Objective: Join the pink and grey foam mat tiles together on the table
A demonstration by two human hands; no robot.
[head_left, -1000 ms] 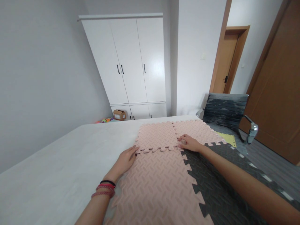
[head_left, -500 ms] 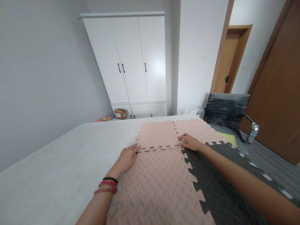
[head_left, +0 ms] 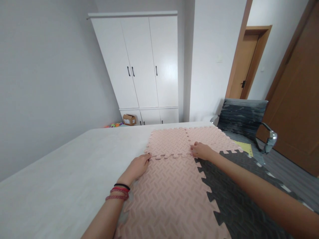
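Pink textured foam mat tiles with jigsaw edges lie on a white surface. The near pink tile meets the far pink tile along a seam with thin dark gaps. My left hand, with bands on its wrist, grips the tile edge at the seam's left end, fingers pressed together. At the seam's right end, my right hand has its fingers curled down on the pink tiles where they meet. Under my right forearm lies a dark grey tile, beside the near pink one. Another pink tile is beyond my right hand.
A mesh-backed chair stands at the right, near a yellow sheet. Behind the white surface are a white wardrobe, a cardboard box and some colourful items. A wooden door is at far right.
The fingers of my right hand have drawn closer together at the seam. My left hand has shifted slightly up and right along the tile edge. The view has turned slightly left.
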